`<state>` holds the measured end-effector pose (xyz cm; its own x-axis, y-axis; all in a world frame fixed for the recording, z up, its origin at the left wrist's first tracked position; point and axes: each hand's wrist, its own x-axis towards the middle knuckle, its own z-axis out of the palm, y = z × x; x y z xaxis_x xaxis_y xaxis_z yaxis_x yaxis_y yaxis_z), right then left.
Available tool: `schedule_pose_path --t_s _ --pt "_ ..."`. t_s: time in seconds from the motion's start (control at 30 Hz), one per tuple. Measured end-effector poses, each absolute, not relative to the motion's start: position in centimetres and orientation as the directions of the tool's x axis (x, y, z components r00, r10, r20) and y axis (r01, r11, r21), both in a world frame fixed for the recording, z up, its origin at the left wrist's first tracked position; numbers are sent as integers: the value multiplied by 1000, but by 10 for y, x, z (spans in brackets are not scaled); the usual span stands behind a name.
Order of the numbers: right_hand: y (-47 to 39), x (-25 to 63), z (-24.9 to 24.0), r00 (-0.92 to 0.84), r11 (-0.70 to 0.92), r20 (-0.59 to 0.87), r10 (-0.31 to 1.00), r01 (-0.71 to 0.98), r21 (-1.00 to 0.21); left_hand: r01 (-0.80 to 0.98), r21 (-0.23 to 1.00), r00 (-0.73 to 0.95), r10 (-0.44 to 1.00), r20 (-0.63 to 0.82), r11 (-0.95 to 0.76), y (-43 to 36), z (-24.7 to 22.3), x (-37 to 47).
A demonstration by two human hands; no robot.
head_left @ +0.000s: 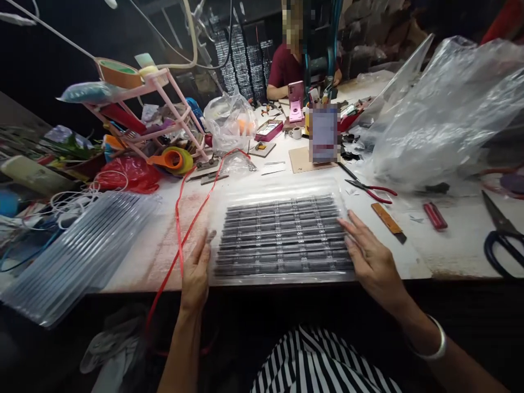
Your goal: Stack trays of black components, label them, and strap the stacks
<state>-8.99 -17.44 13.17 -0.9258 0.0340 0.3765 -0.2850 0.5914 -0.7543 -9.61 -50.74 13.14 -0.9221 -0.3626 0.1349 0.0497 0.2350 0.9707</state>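
A clear plastic tray [282,277] lies flat at the front of the table, with rows of small dark comb-like pieces [280,234] in it. My left hand [197,273] holds its left edge, thumb and fingers close together. On the opposite edge, my right hand [370,259] grips the tray with its fingers along the side. A red ribbon [177,262] runs loosely down past my left hand and over the table's edge. The tray and fingertips are slightly blurred.
Stacked clear plastic trays [82,251] overhang the front edge at left. Red-handled pliers [370,191], a cutter [388,221] and scissors [503,234] lie at right. A pink rack [164,98] and a big plastic bag [442,120] stand farther back. Another person [282,73] sits across.
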Motion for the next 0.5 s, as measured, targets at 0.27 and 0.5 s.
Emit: schedule_pose_path --t_s 0.27,0.5 --pt "-154 -103 150 -836 567 536 113 -389 -726 235 960 -551 -793 261 152 -567 154 -67" --pt "-132 -104 106 -915 624 399 61 -277 -731 -13 963 -383 -892 242 268 -618 114 -41"
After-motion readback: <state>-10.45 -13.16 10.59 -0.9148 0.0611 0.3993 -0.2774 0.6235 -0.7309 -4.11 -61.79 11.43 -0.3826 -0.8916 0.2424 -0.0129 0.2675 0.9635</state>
